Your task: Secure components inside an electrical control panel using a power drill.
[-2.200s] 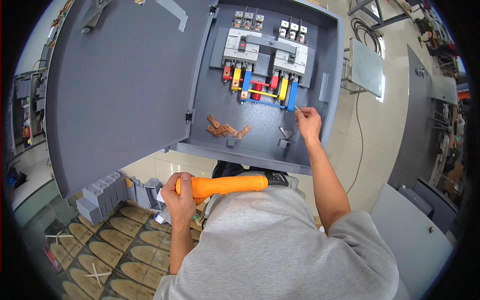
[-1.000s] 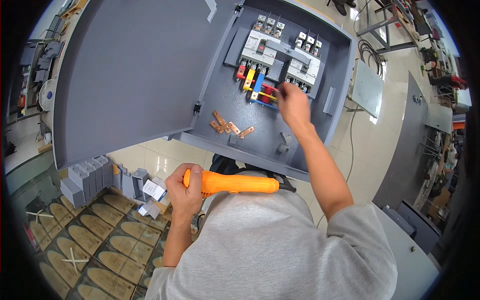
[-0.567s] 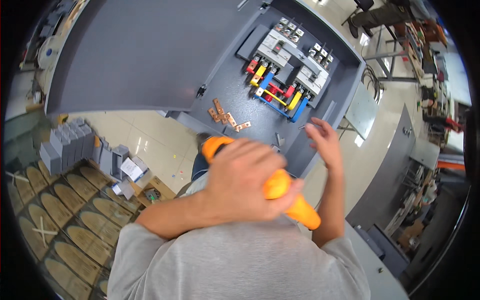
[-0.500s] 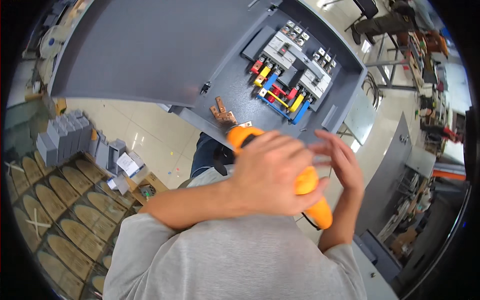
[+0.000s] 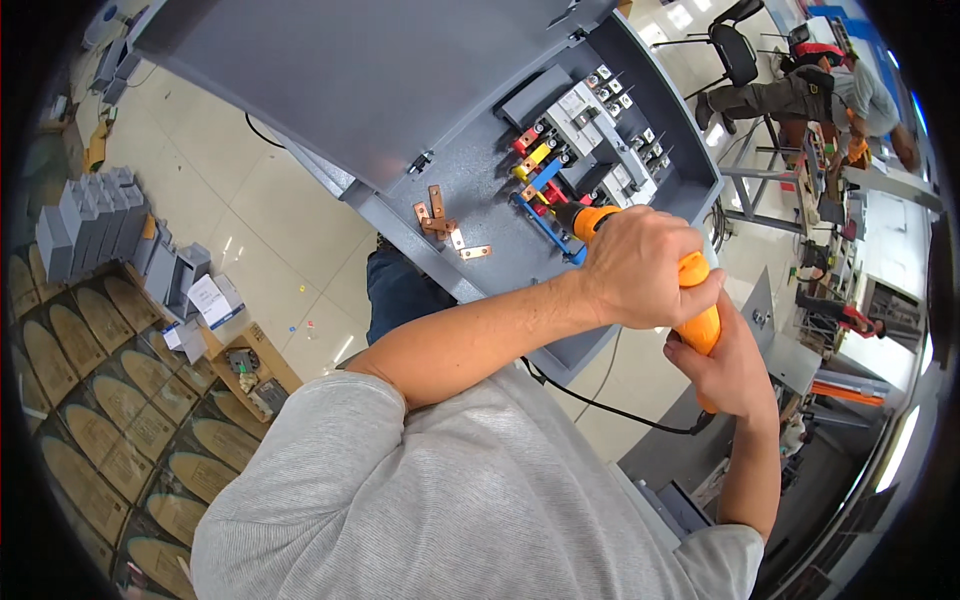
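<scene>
My left hand [image 5: 645, 265] is closed round the upper body of an orange corded power drill [image 5: 702, 328]. My right hand [image 5: 735, 365] wraps the drill's lower end. The drill's dark nose points into an open grey metal enclosure [image 5: 455, 160], at the red, yellow and blue sleeved busbars [image 5: 545, 178] below two circuit breakers [image 5: 578, 118]. Whether the bit touches a fastener I cannot tell; the tip is too small and partly hidden. My left hand and the drill cover part of the lower-right breaker and the blue bar's end. Several bare copper strips [image 5: 438, 228] lie inside the enclosure, left of the drill.
The enclosure's wide grey door [image 5: 300, 80] is swung out to the left. A black cord [image 5: 620, 412] hangs below the drill. Grey boxes [image 5: 90, 225] and stacked cartons [image 5: 140, 430] stand on the left. Another person [image 5: 780, 95] works at a bench, far right.
The drill has moved from near the copper strips to the coloured busbars. My right hand, open and apart before, now grips the drill. The whole view has shifted.
</scene>
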`<control>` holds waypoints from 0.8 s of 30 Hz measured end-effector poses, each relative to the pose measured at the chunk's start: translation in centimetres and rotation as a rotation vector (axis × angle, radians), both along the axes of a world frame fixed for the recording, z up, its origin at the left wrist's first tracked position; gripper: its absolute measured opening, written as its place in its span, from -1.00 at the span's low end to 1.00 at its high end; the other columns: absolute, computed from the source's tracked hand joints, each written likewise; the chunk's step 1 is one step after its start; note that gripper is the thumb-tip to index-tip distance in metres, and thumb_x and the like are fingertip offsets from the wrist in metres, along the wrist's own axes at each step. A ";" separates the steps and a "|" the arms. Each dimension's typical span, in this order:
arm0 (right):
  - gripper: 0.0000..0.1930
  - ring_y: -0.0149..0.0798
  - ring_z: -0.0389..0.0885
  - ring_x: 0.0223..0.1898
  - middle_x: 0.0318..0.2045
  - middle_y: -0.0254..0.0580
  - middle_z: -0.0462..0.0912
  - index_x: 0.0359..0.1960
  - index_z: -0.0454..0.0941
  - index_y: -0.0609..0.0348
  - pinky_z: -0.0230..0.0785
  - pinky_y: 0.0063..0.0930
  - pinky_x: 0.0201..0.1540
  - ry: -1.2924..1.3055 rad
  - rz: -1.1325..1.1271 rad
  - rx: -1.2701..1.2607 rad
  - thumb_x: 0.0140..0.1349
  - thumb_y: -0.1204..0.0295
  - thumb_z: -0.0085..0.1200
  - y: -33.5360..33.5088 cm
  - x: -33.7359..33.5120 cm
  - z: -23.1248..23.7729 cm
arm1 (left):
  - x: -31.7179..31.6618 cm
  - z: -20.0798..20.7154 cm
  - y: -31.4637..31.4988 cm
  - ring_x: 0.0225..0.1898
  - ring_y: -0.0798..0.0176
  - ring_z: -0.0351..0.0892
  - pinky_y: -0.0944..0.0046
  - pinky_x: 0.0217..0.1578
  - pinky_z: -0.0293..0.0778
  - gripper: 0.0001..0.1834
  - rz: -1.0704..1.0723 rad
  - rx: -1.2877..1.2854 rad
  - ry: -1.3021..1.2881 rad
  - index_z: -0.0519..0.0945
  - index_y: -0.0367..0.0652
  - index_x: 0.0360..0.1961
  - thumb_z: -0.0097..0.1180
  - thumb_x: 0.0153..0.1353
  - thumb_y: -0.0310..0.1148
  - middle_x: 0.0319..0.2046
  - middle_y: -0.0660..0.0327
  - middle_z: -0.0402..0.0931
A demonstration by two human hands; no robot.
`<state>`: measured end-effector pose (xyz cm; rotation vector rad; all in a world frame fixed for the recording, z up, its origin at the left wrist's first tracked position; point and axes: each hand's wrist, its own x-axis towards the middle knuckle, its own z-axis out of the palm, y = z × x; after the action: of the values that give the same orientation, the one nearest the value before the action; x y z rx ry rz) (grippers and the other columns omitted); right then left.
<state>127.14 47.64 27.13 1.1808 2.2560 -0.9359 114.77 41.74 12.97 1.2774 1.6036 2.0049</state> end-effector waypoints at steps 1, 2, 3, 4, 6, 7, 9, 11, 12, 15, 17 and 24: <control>-0.36 0.02 0.72 -0.12 -0.18 0.05 0.72 0.29 0.37 0.28 0.52 -0.21 0.02 -0.015 0.040 -0.016 0.15 0.46 0.28 0.4 -0.2 -0.3 | -0.2 -0.4 0.2 -0.58 -0.02 0.59 0.10 -0.44 0.51 -0.65 -0.013 -0.023 -0.027 0.56 -0.15 -0.64 0.36 0.08 -0.16 -0.64 0.13 0.56; -0.36 0.02 0.72 -0.12 -0.18 0.05 0.72 0.29 0.37 0.28 0.52 -0.21 0.02 -0.018 0.049 -0.016 0.15 0.46 0.28 0.8 -0.3 -0.6 | -0.4 -0.8 0.4 -0.57 -0.02 0.60 0.09 -0.44 0.52 -0.65 -0.026 -0.047 -0.053 0.57 -0.16 -0.63 0.35 0.09 -0.15 -0.64 0.12 0.57; -0.36 0.02 0.72 -0.12 -0.18 0.05 0.72 0.29 0.37 0.28 0.52 -0.21 0.03 -0.012 0.049 -0.024 0.15 0.45 0.28 1.1 -0.4 -1.0 | -0.6 -1.1 0.5 -0.57 -0.02 0.60 0.09 -0.44 0.52 -0.65 -0.016 -0.050 -0.056 0.57 -0.16 -0.63 0.35 0.09 -0.15 -0.64 0.12 0.57; -0.36 0.02 0.72 -0.12 -0.17 0.05 0.72 0.29 0.38 0.28 0.52 -0.21 0.03 -0.006 0.048 -0.033 0.15 0.45 0.29 1.3 -0.5 -1.4 | -0.7 -1.5 0.7 -0.56 -0.03 0.61 0.08 -0.45 0.52 -0.65 -0.007 -0.052 -0.047 0.58 -0.16 -0.63 0.35 0.10 -0.15 -0.63 0.12 0.57; -0.37 0.02 0.72 -0.12 -0.17 0.04 0.72 0.27 0.39 0.27 0.52 -0.21 0.03 -0.011 0.050 -0.022 0.14 0.45 0.29 1.5 -1.3 -1.8 | -1.0 -2.2 1.1 -0.56 -0.03 0.62 0.07 -0.45 0.52 -0.65 0.009 -0.058 -0.040 0.58 -0.16 -0.62 0.35 0.11 -0.15 -0.63 0.12 0.57; -0.39 0.02 0.72 -0.13 -0.17 0.03 0.72 0.26 0.40 0.27 0.52 -0.21 0.03 -0.014 0.042 -0.008 0.14 0.45 0.29 1.5 -1.7 -1.9 | -1.2 -2.5 1.3 -0.55 -0.03 0.62 0.06 -0.45 0.52 -0.65 0.025 -0.041 -0.039 0.58 -0.16 -0.62 0.35 0.11 -0.15 -0.63 0.12 0.58; -0.40 0.04 0.72 -0.12 -0.17 0.05 0.73 0.25 0.41 0.26 0.52 -0.20 0.04 -0.024 0.047 -0.004 0.15 0.46 0.29 1.7 -2.2 -2.4 | -1.5 -2.8 1.5 -0.55 -0.04 0.62 0.06 -0.45 0.53 -0.65 0.042 -0.025 -0.039 0.59 -0.17 -0.61 0.35 0.11 -0.15 -0.63 0.12 0.58; -0.41 0.07 0.72 -0.12 -0.17 0.06 0.73 0.24 0.41 0.25 0.52 -0.19 0.04 -0.035 0.046 0.002 0.15 0.46 0.29 1.9 -2.7 -2.7 | -1.8 -2.9 1.4 -0.54 -0.04 0.63 0.07 -0.43 0.54 -0.66 0.019 -0.061 -0.055 0.59 -0.17 -0.61 0.35 0.12 -0.15 -0.62 0.12 0.58; -0.44 -0.06 0.71 -0.16 -0.20 -0.02 0.72 0.19 0.45 0.28 0.52 -0.24 0.01 -0.027 0.051 0.032 0.13 0.47 0.30 1.9 -2.8 -2.8 | -1.9 -3.0 1.4 -0.54 -0.04 0.63 0.07 -0.43 0.54 -0.66 0.018 -0.064 -0.056 0.59 -0.17 -0.61 0.35 0.12 -0.15 -0.62 0.12 0.58; -0.48 -0.18 0.69 -0.20 -0.23 -0.08 0.71 0.14 0.49 0.31 0.53 -0.29 -0.02 -0.021 0.062 0.050 0.11 0.48 0.31 2.1 -2.9 -3.2 | -1.9 -3.4 1.4 -0.53 -0.03 0.64 0.08 -0.42 0.54 -0.67 0.019 -0.066 -0.064 0.59 -0.17 -0.60 0.35 0.11 -0.16 -0.62 0.12 0.59; -0.48 -0.17 0.69 -0.20 -0.23 -0.07 0.71 0.14 0.50 0.32 0.53 -0.29 -0.02 -0.021 0.069 0.036 0.11 0.47 0.31 2.4 -2.8 -3.4 | -1.8 -3.8 1.6 -0.53 -0.02 0.64 0.09 -0.42 0.55 -0.67 0.035 -0.054 -0.070 0.60 -0.17 -0.59 0.34 0.12 -0.16 -0.61 0.12 0.59; -0.49 -0.10 0.70 -0.21 -0.22 -0.02 0.72 0.13 0.50 0.34 0.53 -0.26 -0.03 -0.021 0.080 0.068 0.11 0.48 0.30 2.2 -2.9 -3.4 | -2.0 -3.6 1.3 -0.53 -0.01 0.64 0.09 -0.41 0.55 -0.68 0.048 -0.058 -0.061 0.61 -0.16 -0.59 0.34 0.12 -0.16 -0.61 0.13 0.59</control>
<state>124.26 49.84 23.72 1.1145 2.3169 -0.8194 112.80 43.07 9.37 1.1561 1.6670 1.9897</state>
